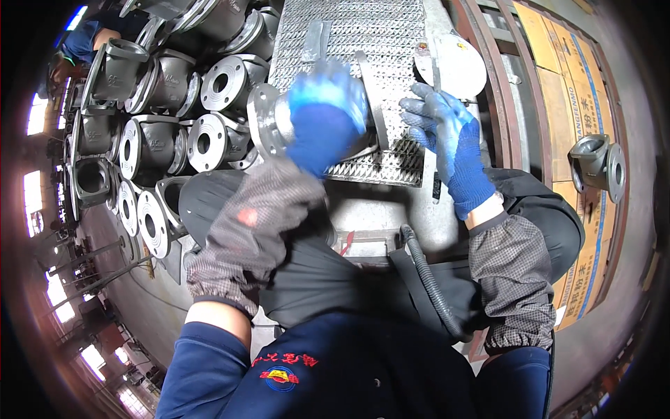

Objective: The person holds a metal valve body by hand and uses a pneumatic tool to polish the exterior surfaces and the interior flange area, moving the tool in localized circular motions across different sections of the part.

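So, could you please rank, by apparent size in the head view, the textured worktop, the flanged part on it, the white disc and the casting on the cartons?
1. Textured worktop
2. Flanged part, partly hidden
3. White disc and far-right casting: too alike to rank

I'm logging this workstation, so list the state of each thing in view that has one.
Left hand: gloved, motion-blurred, over the flanged casting
Right hand: gloved, open, apparently empty
Flanged casting: on metal grate, partly hidden
Castings at left: stacked
Casting at right: resting on cartons
Flexible hose: bent
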Demonstrator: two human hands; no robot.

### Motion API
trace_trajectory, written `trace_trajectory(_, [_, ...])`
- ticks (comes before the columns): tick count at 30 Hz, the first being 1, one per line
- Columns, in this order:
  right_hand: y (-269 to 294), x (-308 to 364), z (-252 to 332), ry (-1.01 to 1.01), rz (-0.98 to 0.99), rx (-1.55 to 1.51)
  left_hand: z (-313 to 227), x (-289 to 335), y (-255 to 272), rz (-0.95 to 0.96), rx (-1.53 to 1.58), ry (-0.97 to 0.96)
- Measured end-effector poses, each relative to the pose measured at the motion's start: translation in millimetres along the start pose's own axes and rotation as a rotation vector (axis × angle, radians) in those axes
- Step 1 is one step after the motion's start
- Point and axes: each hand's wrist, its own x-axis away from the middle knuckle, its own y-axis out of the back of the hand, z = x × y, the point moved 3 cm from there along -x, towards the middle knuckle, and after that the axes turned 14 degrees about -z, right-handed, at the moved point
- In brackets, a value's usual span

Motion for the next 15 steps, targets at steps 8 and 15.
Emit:
trace_trajectory(8, [3, 5, 2, 0.002, -0.026, 0.014, -42, 128, 11, 0.733, 0.359, -0.048])
trace_trajectory(15, [14, 3, 1, 0.062, 0.019, 0.097, -83, 203, -41, 1.24, 1.025, 0.654])
